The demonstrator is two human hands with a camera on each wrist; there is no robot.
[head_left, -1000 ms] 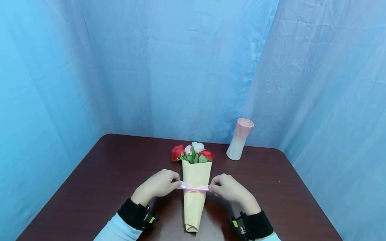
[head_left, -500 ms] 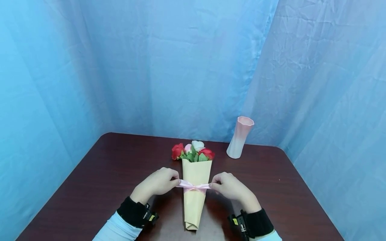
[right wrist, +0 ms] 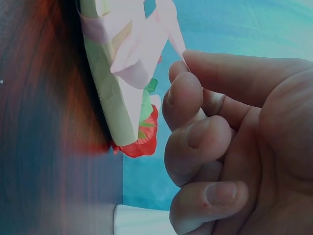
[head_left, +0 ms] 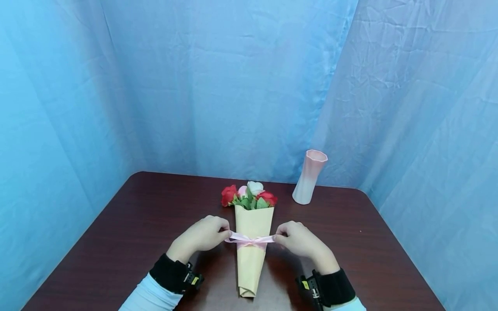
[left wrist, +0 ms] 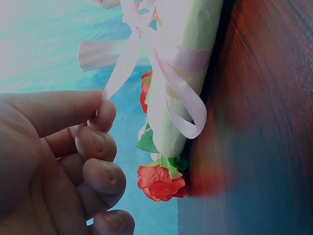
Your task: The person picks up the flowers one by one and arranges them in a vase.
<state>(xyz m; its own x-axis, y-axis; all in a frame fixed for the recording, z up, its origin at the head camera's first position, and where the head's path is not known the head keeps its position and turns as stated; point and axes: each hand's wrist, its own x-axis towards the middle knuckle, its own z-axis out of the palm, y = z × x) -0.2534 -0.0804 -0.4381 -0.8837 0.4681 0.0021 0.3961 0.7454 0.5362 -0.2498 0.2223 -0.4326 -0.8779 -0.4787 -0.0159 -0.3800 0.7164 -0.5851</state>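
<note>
A bouquet of red, pink and white flowers point(head_left: 249, 196) lies on the table in cream wrapping paper point(head_left: 253, 221). Around its middle runs a pink ribbon point(head_left: 250, 241), knotted at the front with a loop point(left wrist: 195, 115) hanging to one side in the left wrist view. My left hand point(head_left: 202, 235) pinches one ribbon end between thumb and index finger. On the other side, my right hand point(head_left: 301, 241) pinches the opposite end the same way. Both ends stretch sideways from the knot. The hands stay beside the paper, apart from it.
A pink-and-white vase point(head_left: 310, 177) stands behind the bouquet to the right, near the far edge of the dark wooden table point(head_left: 155, 203). Blue curtains point(head_left: 233, 86) hang behind and along the sides.
Both hands have drawn slightly apart, left hand leftward and right hand rightward, each with its ribbon end. The bouquet and vase keep their places.
</note>
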